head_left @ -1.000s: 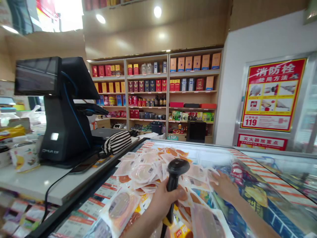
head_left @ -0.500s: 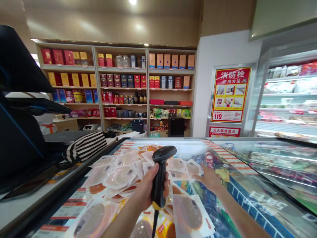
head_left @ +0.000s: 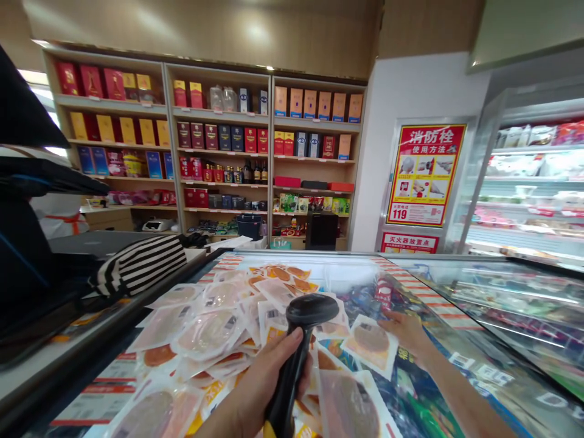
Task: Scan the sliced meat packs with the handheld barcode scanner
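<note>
My left hand (head_left: 271, 371) is wrapped around the handle of a black barcode scanner (head_left: 310, 309), its head tilted up and pointing right. To the right, my right hand (head_left: 408, 336) has its fingers closed at the upper right corner of a flat, clear-and-white food packet (head_left: 370, 344) with a round item inside. Many similar packets (head_left: 210, 331) lie heaped to the left of and beneath the scanner, some showing printed barcodes. Another large packet (head_left: 349, 404) lies just below the one at my right hand. The scanner's lower end runs out of the picture.
The packets lie over a glass-topped freezer (head_left: 444, 313) with striped edging and goods inside. On the left are a dark checkout machine (head_left: 27, 201) and a black-and-white striped bag (head_left: 143, 264). Shelves of boxes (head_left: 219, 140) line the back; a red poster (head_left: 426, 176) hangs at right.
My right hand has moved right, and the packet at its fingers has shifted right and nearer. My left hand and the scanner sit lower in view. The camera view has shifted a little.
</note>
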A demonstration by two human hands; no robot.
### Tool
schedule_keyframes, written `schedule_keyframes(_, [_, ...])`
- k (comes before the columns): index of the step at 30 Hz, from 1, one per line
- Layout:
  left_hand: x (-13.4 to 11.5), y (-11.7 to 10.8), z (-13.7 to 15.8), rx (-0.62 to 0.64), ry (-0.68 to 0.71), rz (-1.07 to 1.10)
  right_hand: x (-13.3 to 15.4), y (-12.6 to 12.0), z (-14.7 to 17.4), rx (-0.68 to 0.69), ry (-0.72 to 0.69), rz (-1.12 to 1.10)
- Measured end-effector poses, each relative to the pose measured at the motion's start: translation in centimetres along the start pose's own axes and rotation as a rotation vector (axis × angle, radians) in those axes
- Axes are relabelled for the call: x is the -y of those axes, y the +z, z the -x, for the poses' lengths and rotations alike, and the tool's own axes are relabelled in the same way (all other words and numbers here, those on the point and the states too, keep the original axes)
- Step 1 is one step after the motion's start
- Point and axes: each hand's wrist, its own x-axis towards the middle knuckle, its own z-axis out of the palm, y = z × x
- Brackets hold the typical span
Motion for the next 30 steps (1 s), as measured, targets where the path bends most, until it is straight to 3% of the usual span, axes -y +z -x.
schedule_keyframes(5, [0.7,-0.6,-0.3,0.023,0.016,-0.037,1.2,0.1,1.1,0.191,0.12,-0.447])
schedule_keyframes(9, [0.6,-0.7,-0.1,0.09,0.003,-0.037,3.2,-1.7,2.3,0.104,0.08,-0.646])
schedule_keyframes(12, [0.4,-0.2,0.3,0.054,0.023,-0.062,4.2,-2.1,2.8,0.019,0.061,-0.699])
schedule_keyframes(23, [0.5,0.2,0.5,0.099,-0.07,-0.065,5.8,-2.6,3.3,0.058,0.038,-0.78])
schedule_keyframes(27, [0.5,0.4,0.8,0.126,-0.053,-0.074,5.6,-3.0,3.1,0.031,0.011,-0.77])
schedule_keyframes(30, [0.7,0.5,0.9,0.114,-0.017,-0.106,4.2,-4.4,1.9,-0.065,0.02,-0.763])
